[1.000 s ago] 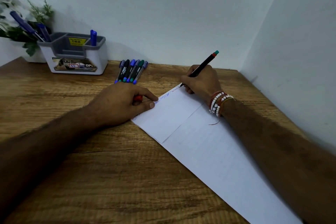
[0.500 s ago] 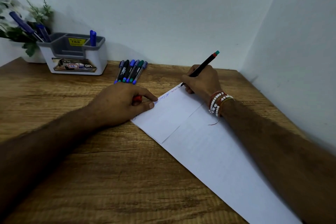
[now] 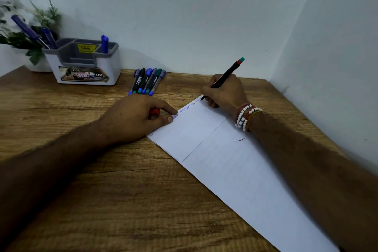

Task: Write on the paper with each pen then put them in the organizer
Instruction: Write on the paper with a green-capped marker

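Note:
A long white paper [image 3: 235, 165] lies diagonally on the wooden desk, with small handwriting along its far edge. My right hand [image 3: 225, 92] grips a black pen [image 3: 224, 76] with a red and teal end, its tip touching the paper's far corner. My left hand [image 3: 137, 116] rests on the paper's left edge, thumb and forefinger pressing it down, and holds a small red cap [image 3: 154, 111] under its fingers. Several capped pens [image 3: 147, 81] lie side by side behind my left hand. The white and grey organizer [image 3: 86, 63] stands at the back left and holds three blue pens.
A potted plant [image 3: 24, 32] stands behind the organizer in the back left corner. Walls close the desk at the back and on the right. Bare wood [image 3: 122, 200] stretches from the paper to the near edge.

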